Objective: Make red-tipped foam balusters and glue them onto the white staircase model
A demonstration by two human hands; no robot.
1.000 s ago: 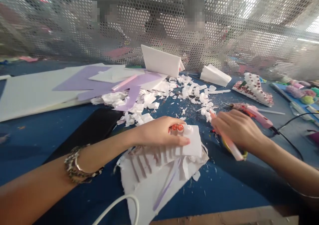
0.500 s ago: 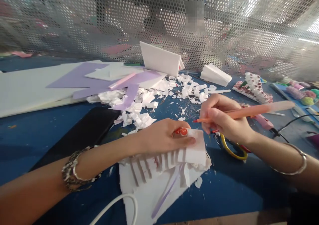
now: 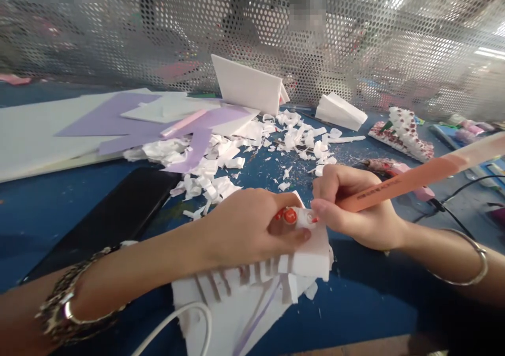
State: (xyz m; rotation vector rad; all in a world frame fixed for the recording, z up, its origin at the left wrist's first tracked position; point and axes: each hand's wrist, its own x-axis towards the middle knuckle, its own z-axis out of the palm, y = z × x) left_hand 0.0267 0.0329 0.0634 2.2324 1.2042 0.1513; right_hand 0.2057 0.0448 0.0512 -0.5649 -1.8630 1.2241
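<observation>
My left hand (image 3: pixel 252 222) is closed over a white foam piece (image 3: pixel 311 258), its thumb along the near face. Red round markings (image 3: pixel 290 215) show on this piece between thumb and fingers; beside them is a fainter ring outline. An orange marker pen (image 3: pixel 390 190) is pinched in my right hand (image 3: pixel 351 209), its red tip touching the white surface by that ring. Beneath the left hand is a white sheet (image 3: pixel 213 324) with a row of cut strips and a thin purple strip (image 3: pixel 258 314) on it.
White scraps (image 3: pixel 221 156) litter the blue table (image 3: pixel 355 293). Purple sheets (image 3: pixel 98 117) and a folded white board (image 3: pixel 246 85) lie toward the perforated metal screen (image 3: pixel 189 40). A pink corded tool (image 3: pixel 422 190) sits right, a black flat object (image 3: pixel 110 214) left, a white cable (image 3: pixel 177 314) in front.
My right hand has moved left and down, bringing the pen tip from above the foam piece onto it. The yellow-handled scissors are now hidden behind that hand. The view has shifted slightly.
</observation>
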